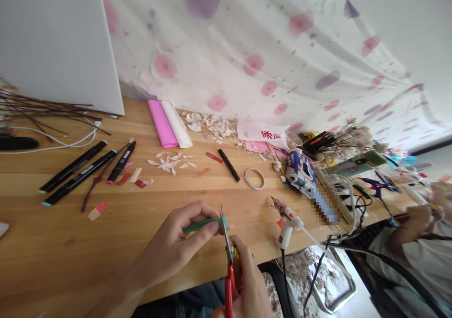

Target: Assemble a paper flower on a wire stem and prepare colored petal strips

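Observation:
My left hand [187, 235] pinches a narrow green strip [198, 225], perhaps crepe paper, above the table's front part. Red-handled scissors [230, 268] are held in my right hand [249, 280], their blades pointing away from me. The blades stand slightly apart, at the right end of the green strip beside my left fingertips. Part of the scissors' handle is hidden by my right fingers. To the right of my hands a white hot glue gun [286, 226] stands on the table, its tip toward the back left.
Black markers [83, 177] and dry twigs [92, 193] lie at left. Pink crepe paper [163, 125], pale petals [169, 162] and a tape roll [254, 178] are farther back. A blue wipes pack [300, 170] and cables crowd the right, where another person [409, 242] sits.

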`<move>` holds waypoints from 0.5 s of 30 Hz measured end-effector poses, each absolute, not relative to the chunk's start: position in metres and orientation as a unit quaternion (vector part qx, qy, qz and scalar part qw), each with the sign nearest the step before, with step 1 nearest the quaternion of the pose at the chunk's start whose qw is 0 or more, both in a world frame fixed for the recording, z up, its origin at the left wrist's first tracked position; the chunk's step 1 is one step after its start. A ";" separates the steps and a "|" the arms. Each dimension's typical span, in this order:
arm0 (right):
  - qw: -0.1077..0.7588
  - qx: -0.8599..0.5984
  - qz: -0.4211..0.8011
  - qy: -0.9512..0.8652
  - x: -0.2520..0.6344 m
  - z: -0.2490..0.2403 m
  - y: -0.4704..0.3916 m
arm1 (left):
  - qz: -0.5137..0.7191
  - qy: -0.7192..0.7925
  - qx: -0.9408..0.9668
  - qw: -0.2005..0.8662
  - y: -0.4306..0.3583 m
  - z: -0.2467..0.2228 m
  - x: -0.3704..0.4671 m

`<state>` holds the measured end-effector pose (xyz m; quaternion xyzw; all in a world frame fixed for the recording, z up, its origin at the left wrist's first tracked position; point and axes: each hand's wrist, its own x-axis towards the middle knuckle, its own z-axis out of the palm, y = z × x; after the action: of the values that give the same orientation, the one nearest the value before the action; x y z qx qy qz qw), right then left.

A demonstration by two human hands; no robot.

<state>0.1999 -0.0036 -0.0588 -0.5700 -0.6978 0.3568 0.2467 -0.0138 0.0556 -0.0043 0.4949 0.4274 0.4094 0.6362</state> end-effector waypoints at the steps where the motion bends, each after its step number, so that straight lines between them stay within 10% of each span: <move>1: 0.242 -0.563 0.361 -0.703 0.201 -0.059 -0.003 | 0.410 0.427 0.493 0.638 0.056 -0.005 -0.013; 15: 0.230 -0.544 0.344 -0.730 0.199 -0.064 -0.006 | 0.421 0.433 0.507 0.615 0.057 -0.008 -0.008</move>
<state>0.1993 -0.0059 -0.0637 -0.5440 -0.7298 0.3442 0.2303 -0.0084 0.0571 -0.0079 0.5071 0.4328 0.4215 0.6147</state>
